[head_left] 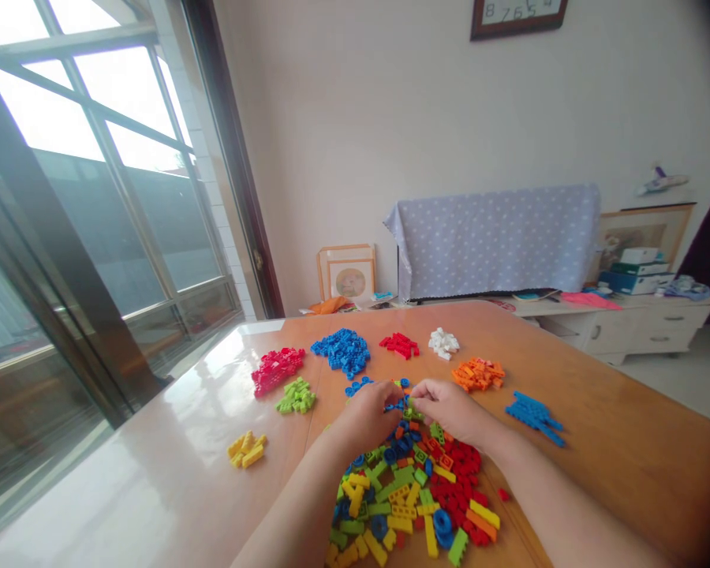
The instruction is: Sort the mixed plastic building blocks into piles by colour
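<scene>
two bare hands, a left hand (374,412) and a right hand (450,409), were held low over the far end of a mixed brick heap (400,476), spread on a glossy wooden table (621,442). the fingers were curled inward and kept close together, probably so that small pieces could be handled by the tips.

with the heap taken as centre, a yellow pile (247,450) was set at 9 o'clock, a lime pile (296,396) and a pinkish-red pile (277,370) at 10, a large blue pile (341,352) at 11, a red pile (400,345) at 12, a white pile (443,343) just past 12, an orange pile (478,374) at 1 and a long-blue cluster (532,415) at 2. each was made up of one colour (blue was given two places), so grouping by colour and shape was suggested.

whether anything was grasped by either hand could not be told: blue and green pieces were seen at the fingertips, but contact was masked. the heap's left edge was covered by the left forearm (308,481), and its near edge was cut off at 6 o'clock. a wall clock (517,13) was cropped above; whatever lay under a dotted cloth (497,241) was hidden.
</scene>
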{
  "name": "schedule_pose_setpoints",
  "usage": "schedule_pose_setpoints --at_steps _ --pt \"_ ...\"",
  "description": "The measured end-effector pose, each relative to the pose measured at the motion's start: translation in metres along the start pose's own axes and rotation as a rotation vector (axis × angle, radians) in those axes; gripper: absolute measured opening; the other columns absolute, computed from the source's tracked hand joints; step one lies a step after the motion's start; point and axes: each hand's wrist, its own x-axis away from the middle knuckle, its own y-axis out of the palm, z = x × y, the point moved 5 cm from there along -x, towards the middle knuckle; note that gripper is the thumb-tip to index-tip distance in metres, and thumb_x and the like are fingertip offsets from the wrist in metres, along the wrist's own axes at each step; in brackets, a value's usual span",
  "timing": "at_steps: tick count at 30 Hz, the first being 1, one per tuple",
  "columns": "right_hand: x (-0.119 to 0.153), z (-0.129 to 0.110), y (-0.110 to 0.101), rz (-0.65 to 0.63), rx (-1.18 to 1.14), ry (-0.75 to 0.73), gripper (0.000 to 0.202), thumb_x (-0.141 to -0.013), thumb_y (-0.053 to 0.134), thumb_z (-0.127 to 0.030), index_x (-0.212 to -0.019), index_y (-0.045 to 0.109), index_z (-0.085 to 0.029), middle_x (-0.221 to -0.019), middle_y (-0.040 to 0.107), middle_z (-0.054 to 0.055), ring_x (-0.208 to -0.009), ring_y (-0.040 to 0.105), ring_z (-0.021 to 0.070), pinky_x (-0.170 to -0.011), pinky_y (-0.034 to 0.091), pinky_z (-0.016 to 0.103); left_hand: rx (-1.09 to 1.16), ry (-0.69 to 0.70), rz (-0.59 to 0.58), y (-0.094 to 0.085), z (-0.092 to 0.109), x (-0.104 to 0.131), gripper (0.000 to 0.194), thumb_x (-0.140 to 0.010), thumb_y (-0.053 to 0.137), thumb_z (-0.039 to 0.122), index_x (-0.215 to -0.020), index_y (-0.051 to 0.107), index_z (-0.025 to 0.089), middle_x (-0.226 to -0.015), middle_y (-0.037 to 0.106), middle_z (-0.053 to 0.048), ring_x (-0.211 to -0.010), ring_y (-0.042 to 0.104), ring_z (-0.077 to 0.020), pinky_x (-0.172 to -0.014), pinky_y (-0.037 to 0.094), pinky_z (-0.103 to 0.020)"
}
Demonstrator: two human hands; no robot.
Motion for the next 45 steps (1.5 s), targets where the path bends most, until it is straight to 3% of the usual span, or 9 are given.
schedule_pose_setpoints --at_steps 3,8,13,19,23,28,32,35,45 --pt "0.005 -0.01 0.006 -0.059 -0.206 0.049 0.029 -0.085 0.06 -0.046 -0.096 0.066 -0.019 -0.074 0.066 -0.001 -0.064 0.059 0.0138 -0.054 0.04 0.023 0.115 0.013 0.044 -0.002 0.005 0.001 0.026 -0.08 0.062 0.024 -0.106 0.06 0.021 -0.095 0.067 -0.002 -0.087 0.06 -0.0153 -0.072 0.045 -0.023" --pt "0.006 -0.016 0.01 -0.067 -0.312 0.05 0.038 -0.085 0.061 -0.056 -0.09 0.066 -0.018 -0.075 0.068 0.001 -0.062 0.057 0.0125 -0.052 0.039 0.022 0.244 0.014 0.088 -0.003 0.009 0.0 0.017 -0.082 0.063 0.026 -0.098 0.058 0.02 -0.081 0.062 0.002 -0.075 0.056 -0.0111 -0.065 0.042 -0.02" --pt "0.006 -0.013 0.01 -0.049 -0.296 0.044 0.042 -0.086 0.058 -0.058 -0.088 0.066 -0.017 -0.081 0.069 0.003 -0.063 0.058 0.0126 -0.051 0.038 0.022 0.245 0.011 0.069 -0.004 0.009 0.001 0.014 -0.082 0.058 0.02 -0.095 0.06 0.019 -0.078 0.062 0.002 -0.071 0.055 -0.0105 -0.062 0.04 -0.02" --pt "0.008 -0.017 0.014 -0.116 -0.18 0.004 0.034 -0.085 0.062 -0.047 -0.103 0.069 -0.018 -0.084 0.069 0.001 -0.068 0.059 0.0135 -0.06 0.044 0.024 0.112 -0.043 0.019 -0.008 0.012 0.003 0.019 -0.076 0.058 0.018 -0.094 0.063 0.019 -0.083 0.067 -0.001 -0.074 0.058 -0.0133 -0.059 0.041 -0.02" --pt "0.006 -0.014 0.015 -0.099 -0.04 -0.049 0.033 -0.088 0.055 -0.048 -0.091 0.068 -0.018 -0.075 0.065 -0.001 -0.064 0.058 0.0144 -0.064 0.047 0.027 0.057 -0.061 0.009 -0.014 0.007 0.003 0.02 -0.075 0.061 0.021 -0.094 0.065 0.019 -0.085 0.069 -0.001 -0.075 0.06 -0.0142 -0.061 0.043 -0.021" --pt "0.003 -0.007 0.006 -0.006 0.07 -0.059 0.037 -0.089 0.051 -0.052 -0.089 0.067 -0.019 -0.072 0.059 -0.002 -0.065 0.055 0.0146 -0.064 0.047 0.026 -0.062 -0.186 0.143 -0.054 -0.03 0.013 0.02 -0.081 0.06 0.028 -0.097 0.067 0.019 -0.091 0.07 -0.003 -0.081 0.062 -0.0153 -0.066 0.044 -0.021" --pt "0.001 -0.002 0.002 0.053 0.119 -0.081 0.038 -0.09 0.05 -0.053 -0.09 0.068 -0.02 -0.072 0.059 -0.001 -0.067 0.053 0.0152 -0.062 0.045 0.025 -0.266 -0.541 0.276 -0.099 -0.083 0.037 0.019 -0.081 0.059 0.027 -0.098 0.067 0.022 -0.095 0.071 -0.002 -0.082 0.063 -0.0151 -0.067 0.042 -0.022" --pt "0.001 -0.001 0.002 0.073 0.156 -0.094 0.039 -0.09 0.048 -0.054 -0.089 0.068 -0.021 -0.072 0.06 -0.001 -0.067 0.054 0.016 -0.06 0.043 0.025 -0.352 -0.695 0.317 -0.118 -0.11 0.053 0.026 -0.08 0.056 0.023 -0.104 0.066 0.021 -0.096 0.071 -0.005 -0.082 0.063 -0.0177 -0.065 0.042 -0.025" --pt "0.001 -0.002 -0.004 0.086 0.246 -0.089 0.042 -0.09 0.045 -0.056 -0.088 0.067 -0.021 -0.072 0.061 0.0 -0.067 0.056 0.017 -0.061 0.041 0.026 -0.5 -0.848 0.247 -0.11 -0.133 0.065 0.021 -0.078 0.054 0.018 -0.094 0.068 0.021 -0.1 0.071 -0.011 -0.091 0.066 -0.0251 -0.072 0.046 -0.031"
